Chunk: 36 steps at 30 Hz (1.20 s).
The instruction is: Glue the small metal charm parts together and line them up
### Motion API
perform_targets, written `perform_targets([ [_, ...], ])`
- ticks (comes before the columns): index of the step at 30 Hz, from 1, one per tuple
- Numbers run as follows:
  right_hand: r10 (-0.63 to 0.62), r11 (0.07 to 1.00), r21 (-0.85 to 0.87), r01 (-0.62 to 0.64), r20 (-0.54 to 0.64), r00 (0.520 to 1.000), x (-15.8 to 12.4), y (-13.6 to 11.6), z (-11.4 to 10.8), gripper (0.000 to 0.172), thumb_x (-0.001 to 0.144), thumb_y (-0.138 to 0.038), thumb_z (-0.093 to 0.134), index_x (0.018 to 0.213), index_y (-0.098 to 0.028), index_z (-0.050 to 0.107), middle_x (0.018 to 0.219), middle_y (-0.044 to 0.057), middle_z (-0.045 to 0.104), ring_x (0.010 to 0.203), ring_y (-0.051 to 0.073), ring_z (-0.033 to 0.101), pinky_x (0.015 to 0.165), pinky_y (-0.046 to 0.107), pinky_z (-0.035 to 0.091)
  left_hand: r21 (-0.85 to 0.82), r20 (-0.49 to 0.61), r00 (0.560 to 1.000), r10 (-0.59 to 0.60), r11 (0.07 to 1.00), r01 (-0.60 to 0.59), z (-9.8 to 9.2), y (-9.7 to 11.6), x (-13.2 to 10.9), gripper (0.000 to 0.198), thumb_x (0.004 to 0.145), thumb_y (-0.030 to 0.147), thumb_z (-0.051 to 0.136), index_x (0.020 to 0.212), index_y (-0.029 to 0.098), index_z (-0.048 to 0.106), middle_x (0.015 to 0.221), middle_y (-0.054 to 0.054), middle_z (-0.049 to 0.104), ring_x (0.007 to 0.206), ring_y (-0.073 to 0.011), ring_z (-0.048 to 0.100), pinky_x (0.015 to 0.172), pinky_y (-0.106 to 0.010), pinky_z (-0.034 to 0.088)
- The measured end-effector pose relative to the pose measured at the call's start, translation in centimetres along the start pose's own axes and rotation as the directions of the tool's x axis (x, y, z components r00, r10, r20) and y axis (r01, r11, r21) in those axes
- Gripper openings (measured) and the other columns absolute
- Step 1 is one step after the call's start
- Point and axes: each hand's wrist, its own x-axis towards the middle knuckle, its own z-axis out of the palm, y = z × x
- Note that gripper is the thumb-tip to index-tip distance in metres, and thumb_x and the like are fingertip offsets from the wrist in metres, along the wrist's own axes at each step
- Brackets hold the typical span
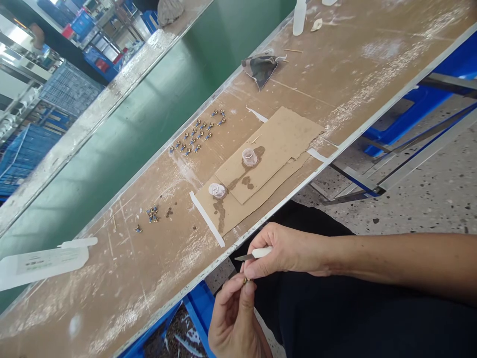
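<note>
My right hand (286,251) is closed round a small white-handled tool (257,254) whose grey tip points left, just off the table's near edge. Directly below it my left hand (234,318) pinches a tiny brass-coloured part (245,281) between thumb and fingertips, touching the right hand's fingers. Both hands are over my dark-clothed lap. On the worn brown table lie rows of several small blue-and-brass parts (197,133) and a smaller loose cluster of them (152,214).
Stained cardboard sheets (283,139) carry a small clear cup (249,157) and a round lid (217,190). A rag (262,67), a white bottle (299,17) and a flat white packet (40,261) lie on the table. Beyond the far edge runs a green belt (149,114). A blue bin (179,333) sits under the table.
</note>
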Motion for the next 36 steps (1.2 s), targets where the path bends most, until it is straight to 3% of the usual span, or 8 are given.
perform_targets([
  [3, 0.018, 0.999, 0.034, -0.019, 0.036, 0.999, -0.1, -0.2, 0.0, 0.027, 0.066, -0.035, 0.073, 0.064, -0.011, 0.06, 0.049, -0.008, 0.035, 0.048, 0.003, 0.026, 0.046, 0.021, 0.014, -0.039, 0.035, 0.999, -0.022, 0.999, 0.024, -0.1, -0.3, 0.2, 0.026, 0.051, 0.027, 0.088, 0.07, 0.02, 0.072, 0.074, 0.001, 0.073, 0.07, -0.0136, 0.07, 0.073, -0.023, 0.057],
  [8, 0.054, 0.988, 0.138, -0.075, 0.149, 0.987, -0.2, -0.3, -0.2, 0.025, 0.069, -0.034, 0.07, 0.069, -0.01, 0.061, 0.054, -0.005, 0.046, 0.042, 0.001, 0.022, 0.041, 0.021, 0.009, -0.138, 0.136, 0.979, -0.155, 0.975, 0.174, -0.6, -0.7, 1.1, 0.029, 0.045, 0.029, 0.09, 0.065, 0.021, 0.07, 0.064, 0.002, 0.07, 0.056, -0.0101, 0.065, 0.062, -0.022, 0.057],
  [16, 0.042, 0.991, 0.122, -0.055, 0.109, 0.993, 0.2, -0.4, -0.3, 0.027, 0.069, -0.034, 0.073, 0.064, -0.01, 0.06, 0.041, -0.01, 0.032, 0.04, 0.001, 0.018, 0.039, 0.019, 0.01, -0.127, 0.12, 0.978, -0.173, 0.974, 0.188, -0.5, -0.6, 1.2, 0.03, 0.044, 0.031, 0.09, 0.065, 0.02, 0.07, 0.063, 0.001, 0.07, 0.056, -0.0098, 0.064, 0.06, -0.021, 0.056],
  [22, 0.043, 0.997, 0.064, -0.048, 0.084, 0.996, 0.3, -0.5, -0.5, 0.019, 0.068, -0.028, 0.07, 0.064, -0.012, 0.061, 0.04, -0.009, 0.035, 0.041, 0.002, 0.021, 0.038, 0.019, 0.012, -0.113, 0.101, 0.972, -0.213, 0.968, 0.224, -0.4, -0.3, 1.3, 0.032, 0.041, 0.031, 0.091, 0.063, 0.02, 0.07, 0.063, 0.0, 0.069, 0.055, -0.0102, 0.064, 0.062, -0.024, 0.056],
  [26, 0.038, 0.997, 0.059, -0.043, 0.098, 0.994, 0.3, -0.6, -0.6, 0.028, 0.067, -0.032, 0.073, 0.057, -0.013, 0.055, 0.04, -0.01, 0.032, 0.041, 0.002, 0.02, 0.038, 0.019, 0.012, -0.1, 0.098, 0.958, -0.268, 0.955, 0.278, -0.3, -0.1, 1.4, 0.035, 0.039, 0.033, 0.091, 0.063, 0.02, 0.069, 0.059, 0.001, 0.068, 0.054, -0.0099, 0.063, 0.065, -0.026, 0.057],
  [29, 0.038, 0.998, 0.037, -0.042, 0.105, 0.994, 0.4, -0.5, -0.7, 0.022, 0.068, -0.03, 0.072, 0.063, -0.012, 0.06, 0.045, -0.007, 0.043, 0.042, 0.002, 0.023, 0.038, 0.018, 0.013, -0.106, 0.138, 0.956, -0.26, 0.956, 0.275, -0.7, -0.5, 1.6, 0.032, 0.043, 0.031, 0.091, 0.065, 0.021, 0.07, 0.06, 0.001, 0.068, 0.054, -0.0095, 0.063, 0.066, -0.028, 0.057],
  [33, 0.003, 0.994, 0.11, -0.016, 0.111, 0.994, 0.5, -0.1, -0.3, 0.005, 0.067, -0.014, 0.065, 0.07, -0.01, 0.066, 0.055, -0.003, 0.057, 0.047, 0.002, 0.041, 0.048, 0.014, 0.034, -0.127, 0.238, 0.925, -0.296, 0.935, 0.332, -1.6, -1.4, 2.3, 0.026, 0.049, 0.027, 0.089, 0.068, 0.022, 0.071, 0.07, -0.002, 0.072, 0.07, -0.0148, 0.068, 0.076, -0.035, 0.057],
  [36, -0.076, 0.979, 0.197, 0.055, 0.101, 0.992, 0.5, 0.4, 0.1, 0.01, 0.066, -0.011, 0.064, 0.075, -0.01, 0.068, 0.058, -0.002, 0.061, 0.057, 0.006, 0.056, 0.066, 0.02, 0.048, -0.158, 0.255, 0.909, -0.328, 0.914, 0.374, -1.9, -1.6, 2.6, 0.025, 0.052, 0.026, 0.088, 0.071, 0.023, 0.072, 0.078, -0.002, 0.073, 0.065, -0.0117, 0.066, 0.077, -0.038, 0.057],
])
